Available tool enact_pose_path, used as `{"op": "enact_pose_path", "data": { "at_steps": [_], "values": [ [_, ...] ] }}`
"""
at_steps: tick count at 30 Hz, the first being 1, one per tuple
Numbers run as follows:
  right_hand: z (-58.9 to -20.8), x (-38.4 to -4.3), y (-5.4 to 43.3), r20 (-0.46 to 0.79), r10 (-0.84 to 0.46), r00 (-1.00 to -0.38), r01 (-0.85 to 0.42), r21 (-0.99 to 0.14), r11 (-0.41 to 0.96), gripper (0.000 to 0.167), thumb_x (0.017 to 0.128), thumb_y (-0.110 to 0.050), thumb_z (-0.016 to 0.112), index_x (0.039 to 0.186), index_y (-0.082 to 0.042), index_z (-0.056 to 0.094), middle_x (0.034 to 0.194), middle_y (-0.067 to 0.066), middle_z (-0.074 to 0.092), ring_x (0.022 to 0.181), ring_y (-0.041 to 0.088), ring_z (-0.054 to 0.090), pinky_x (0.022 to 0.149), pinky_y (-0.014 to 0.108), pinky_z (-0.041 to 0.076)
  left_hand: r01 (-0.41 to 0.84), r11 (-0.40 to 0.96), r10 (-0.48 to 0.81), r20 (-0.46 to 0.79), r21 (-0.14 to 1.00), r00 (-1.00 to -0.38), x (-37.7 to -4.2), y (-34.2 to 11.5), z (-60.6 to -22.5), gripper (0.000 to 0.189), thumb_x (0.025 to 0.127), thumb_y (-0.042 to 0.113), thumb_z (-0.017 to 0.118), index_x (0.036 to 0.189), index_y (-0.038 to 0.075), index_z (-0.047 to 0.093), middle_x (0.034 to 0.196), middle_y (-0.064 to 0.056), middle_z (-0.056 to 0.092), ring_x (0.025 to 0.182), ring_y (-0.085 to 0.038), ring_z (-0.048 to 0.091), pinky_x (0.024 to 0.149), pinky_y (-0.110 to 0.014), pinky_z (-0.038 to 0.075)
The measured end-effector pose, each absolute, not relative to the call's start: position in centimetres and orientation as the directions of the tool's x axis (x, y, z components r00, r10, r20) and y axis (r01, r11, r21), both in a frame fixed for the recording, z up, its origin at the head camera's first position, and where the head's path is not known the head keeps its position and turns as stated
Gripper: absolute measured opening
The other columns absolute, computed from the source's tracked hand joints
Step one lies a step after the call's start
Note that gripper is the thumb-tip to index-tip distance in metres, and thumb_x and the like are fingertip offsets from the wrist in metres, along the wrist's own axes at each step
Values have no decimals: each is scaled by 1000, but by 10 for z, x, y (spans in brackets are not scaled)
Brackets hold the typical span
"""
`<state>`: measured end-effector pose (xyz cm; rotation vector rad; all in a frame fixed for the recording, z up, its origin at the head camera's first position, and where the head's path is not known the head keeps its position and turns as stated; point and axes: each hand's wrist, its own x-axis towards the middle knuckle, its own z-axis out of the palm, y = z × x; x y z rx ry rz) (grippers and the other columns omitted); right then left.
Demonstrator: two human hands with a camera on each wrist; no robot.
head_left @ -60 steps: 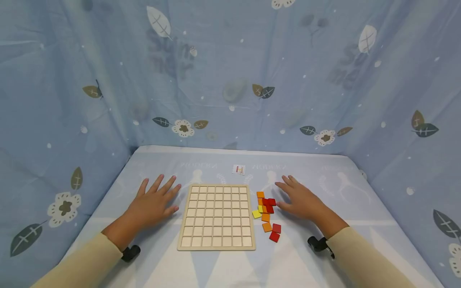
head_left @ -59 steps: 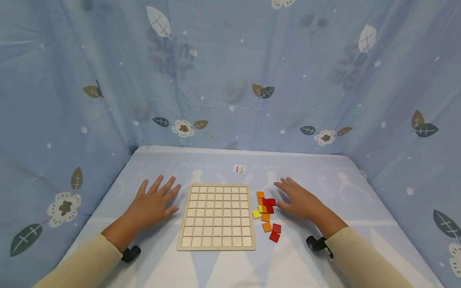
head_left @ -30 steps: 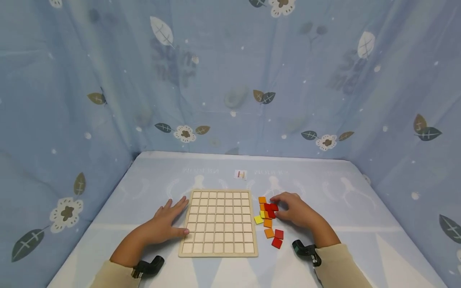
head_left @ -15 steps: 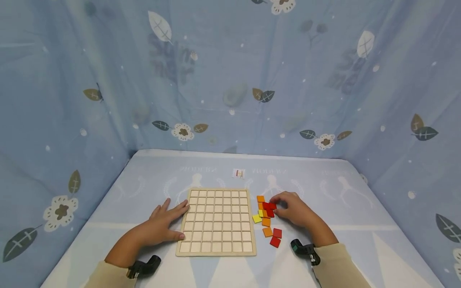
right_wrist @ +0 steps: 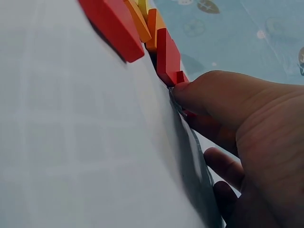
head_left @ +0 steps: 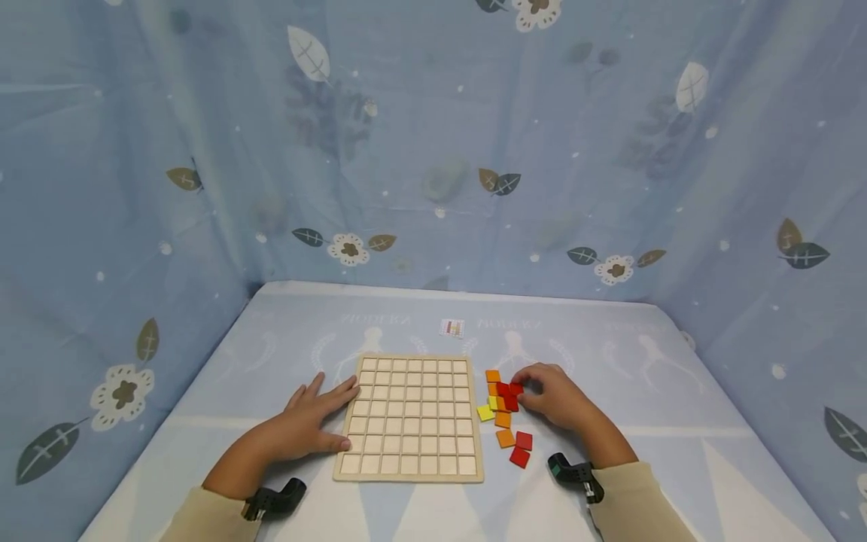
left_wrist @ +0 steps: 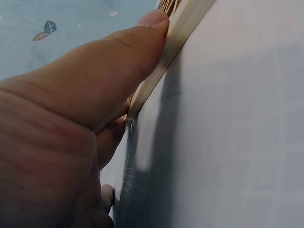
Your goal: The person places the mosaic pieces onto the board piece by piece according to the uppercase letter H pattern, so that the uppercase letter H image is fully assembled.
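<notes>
A pale wooden board (head_left: 409, 418) with a grid of square recesses lies flat on the table. My left hand (head_left: 305, 425) rests at its left edge, fingers extended and thumb on the rim; the left wrist view has the thumb (left_wrist: 137, 47) against the board's side. On the right, my right hand (head_left: 558, 395) pinches a red square tile (head_left: 516, 389) at the pile's edge between thumb and index finger. Beside it are more red tiles (head_left: 511, 404), orange tiles (head_left: 503, 420) and yellow tiles (head_left: 485, 412), some overlapping. The right wrist view has the thumb (right_wrist: 199, 92) right at the red pieces.
A small printed card (head_left: 452, 327) with a coloured grid pattern lies behind the board. Nearer the front are two red tiles (head_left: 520, 457) and an orange tile (head_left: 505, 438). A blue patterned curtain (head_left: 433, 150) encloses the back and sides of the table (head_left: 609, 354).
Both hands have come down from above the table. The left moved right to the board's edge; the right curled its fingers and took hold of a red tile. The view shifted slightly.
</notes>
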<state>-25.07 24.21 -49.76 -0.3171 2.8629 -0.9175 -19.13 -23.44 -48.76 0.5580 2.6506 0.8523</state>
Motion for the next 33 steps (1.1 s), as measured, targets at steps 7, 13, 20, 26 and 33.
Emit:
{"op": "enact_pose_path", "data": {
  "at_steps": [7,13,20,26,33],
  "values": [
    [-498,-251,244,-43,-232,-972,-162,-594,788,23,95,-17,77,116,-24,75,129,2,69,133,34,52,118,63,39,248,764,424,-174,596,-889,-191,-233,-489,105,80,56,84,166,22,34,176,-1,19,158,-53,-14,120,-74,-10],
    [-496,-251,244,-38,-199,-979,-138,-590,795,23,94,-17,78,115,-23,75,126,2,69,130,33,54,117,62,41,256,754,433,-165,605,-886,-191,-232,-489,104,81,58,82,166,23,33,176,-1,19,158,-52,-13,121,-74,-9],
    [-494,-251,237,-40,-180,-983,-113,-638,761,25,94,-18,78,119,-21,74,125,2,69,126,29,58,115,58,45,245,772,415,-173,587,-893,-192,-233,-489,105,80,60,82,166,25,33,176,2,19,159,-51,-12,120,-76,-7],
    [-489,-249,227,-27,-167,-986,-110,-648,753,25,96,-16,77,120,-20,74,122,0,69,117,24,62,108,52,53,267,762,432,-157,590,-888,-190,-236,-489,103,82,59,81,166,23,33,176,1,20,159,-51,-13,120,-75,-9],
    [-478,-247,206,-31,-186,-982,-115,-681,723,24,95,-16,77,118,-22,74,120,-1,69,112,23,66,92,41,62,268,771,430,-161,578,-888,-189,-235,-490,103,83,60,80,166,23,33,176,2,20,159,-51,-12,122,-72,-9]
  ]
}}
